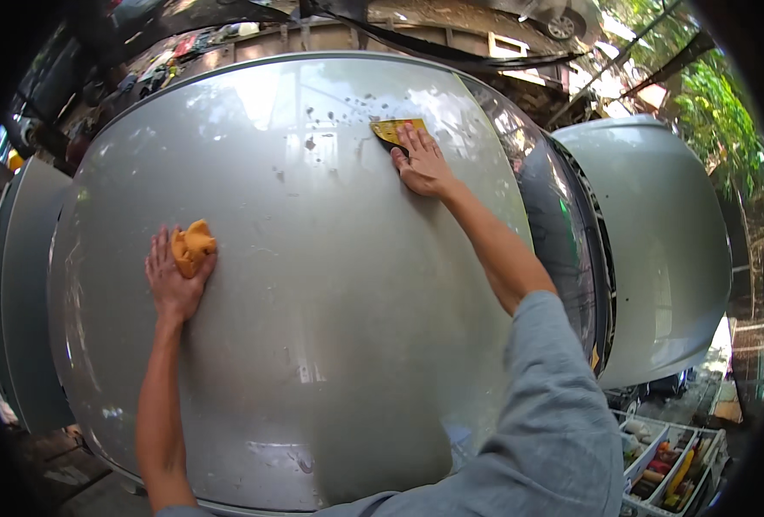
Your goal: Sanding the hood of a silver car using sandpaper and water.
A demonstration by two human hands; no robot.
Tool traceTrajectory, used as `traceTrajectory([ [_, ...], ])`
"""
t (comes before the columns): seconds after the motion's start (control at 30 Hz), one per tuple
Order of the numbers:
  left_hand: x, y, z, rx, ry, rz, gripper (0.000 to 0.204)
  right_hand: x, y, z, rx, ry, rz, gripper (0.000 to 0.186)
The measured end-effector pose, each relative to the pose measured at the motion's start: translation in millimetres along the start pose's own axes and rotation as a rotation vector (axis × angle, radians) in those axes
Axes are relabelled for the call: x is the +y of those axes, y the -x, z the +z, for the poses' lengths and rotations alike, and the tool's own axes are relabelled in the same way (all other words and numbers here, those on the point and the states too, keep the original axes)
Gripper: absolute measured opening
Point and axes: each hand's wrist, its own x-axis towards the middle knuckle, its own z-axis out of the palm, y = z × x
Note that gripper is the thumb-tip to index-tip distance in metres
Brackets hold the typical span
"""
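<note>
A silver-grey car roof [347,284] spreads out below both of my arms. My left hand [175,280] rests on its left part, thumb and fingers closed round a crumpled orange cloth [193,246]. Farther off and to the right, my right hand [423,164] lies with fingers stretched over a sheet of sandpaper [399,129], yellow on top and dark beneath, pressing it to the roof. Dark wet-looking spots [311,143] dot the paint just left of the sandpaper. The underside of the sheet is mostly hidden.
Right of the roof are the dark windshield [554,207] and the car's hood [649,250]. A rear panel [33,293] shows at the far left. Bottom right stands a divided white crate [670,426] with tools and bottles. Clutter and another parked car [563,21] lie beyond.
</note>
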Motion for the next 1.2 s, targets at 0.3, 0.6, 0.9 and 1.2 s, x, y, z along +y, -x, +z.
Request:
traceTrajectory([
  [0.3, -12.6, 11.7, -28.7, 0.033, 0.001, -0.075, 0.095, -130.8, 61.2, 27.4, -0.118, 0.047, -0.278, 0.067],
  [0.6, -26.7, 15.0, -21.6, -0.009, -0.013, -0.034, 0.095, -214.0, 28.7, 67.5, -0.027, 0.039, 0.126, 0.068],
  [0.9, -8.0, -1.1, -5.5, 0.001, 0.014, 0.012, 0.092, -141.7, -20.3, 64.9, 0.267, -0.124, 0.457, 0.072],
  [1.2, -17.4, -2.1, -1.4, 0.021, 0.021, 0.038, 0.090, -35.8, -35.5, 30.7, 0.378, -0.106, 0.742, 0.072],
])
